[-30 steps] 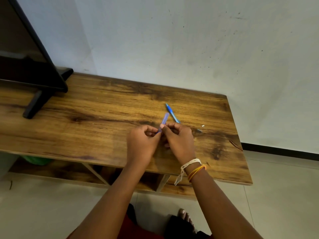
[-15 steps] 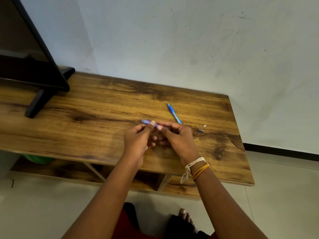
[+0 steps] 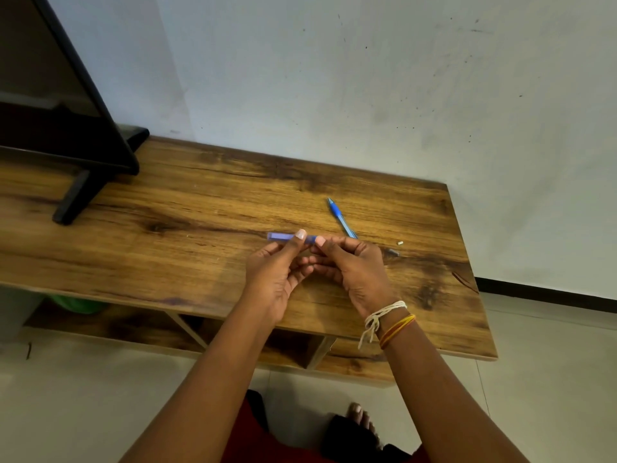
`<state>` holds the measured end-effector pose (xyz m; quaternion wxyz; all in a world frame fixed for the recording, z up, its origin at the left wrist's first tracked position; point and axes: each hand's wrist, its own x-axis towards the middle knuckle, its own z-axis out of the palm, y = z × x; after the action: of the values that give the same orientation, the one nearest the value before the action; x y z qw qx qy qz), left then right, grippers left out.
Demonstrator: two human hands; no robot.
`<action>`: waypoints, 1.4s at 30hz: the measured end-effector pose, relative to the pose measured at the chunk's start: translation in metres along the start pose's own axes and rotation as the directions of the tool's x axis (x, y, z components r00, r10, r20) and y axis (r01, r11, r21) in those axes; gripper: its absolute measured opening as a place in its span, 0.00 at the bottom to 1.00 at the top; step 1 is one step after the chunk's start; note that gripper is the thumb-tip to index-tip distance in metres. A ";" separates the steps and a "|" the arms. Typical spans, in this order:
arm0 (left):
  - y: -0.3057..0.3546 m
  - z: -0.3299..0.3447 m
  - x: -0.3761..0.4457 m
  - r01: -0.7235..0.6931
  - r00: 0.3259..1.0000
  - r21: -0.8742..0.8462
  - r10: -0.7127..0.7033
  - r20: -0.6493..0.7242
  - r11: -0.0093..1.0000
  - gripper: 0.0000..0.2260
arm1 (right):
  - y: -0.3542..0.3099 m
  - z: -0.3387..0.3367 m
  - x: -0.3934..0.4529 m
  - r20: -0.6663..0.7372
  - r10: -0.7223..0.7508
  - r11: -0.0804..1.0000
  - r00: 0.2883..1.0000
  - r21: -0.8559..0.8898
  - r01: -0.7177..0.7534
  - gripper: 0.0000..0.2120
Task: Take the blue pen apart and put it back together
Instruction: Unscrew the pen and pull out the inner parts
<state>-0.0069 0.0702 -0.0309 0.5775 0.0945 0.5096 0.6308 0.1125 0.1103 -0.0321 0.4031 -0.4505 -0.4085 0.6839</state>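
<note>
A translucent blue pen barrel [image 3: 279, 236] lies level above the wooden table [image 3: 200, 208], its free end pointing left. My left hand [image 3: 277, 272] pinches its middle with thumb and fingers. My right hand [image 3: 350, 265] pinches its right end, which the fingers hide. A second blue pen part [image 3: 341, 218] lies on the table just behind my right hand. A small dark piece [image 3: 393, 252] and a tiny white piece [image 3: 400, 242] lie to the right of that hand.
A black TV [image 3: 56, 105] on its stand foot [image 3: 71, 202] occupies the table's left end. The wall runs close behind the table. A lower shelf [image 3: 100, 325] sits under the top, with something green on it. My foot [image 3: 359, 419] is on the tiled floor.
The barrel swung from pointing up and away to lying level, pointing left. Both hands kept hold of it and shifted slightly.
</note>
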 end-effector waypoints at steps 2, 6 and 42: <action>-0.001 0.000 0.001 -0.011 1.000 0.004 0.012 -0.025 1.000 0.03 | 0.001 0.000 0.000 0.007 0.001 1.000 1.000 -0.020 -0.001 0.08; -0.003 0.000 0.002 -0.025 0.999 -0.005 0.024 -0.039 1.000 0.04 | 0.002 0.002 0.000 0.005 0.002 1.000 1.000 -0.016 -0.002 0.06; -0.017 0.019 0.002 0.013 0.999 -0.055 -0.014 -0.029 0.998 0.03 | -0.021 -0.049 -0.008 -0.439 -0.167 0.901 0.883 -0.431 -0.044 0.03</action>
<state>0.0169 0.0785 -0.0359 0.5766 0.0661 0.5011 0.6419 0.1649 0.1195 -0.0227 0.4018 -0.6651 -0.4544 0.4355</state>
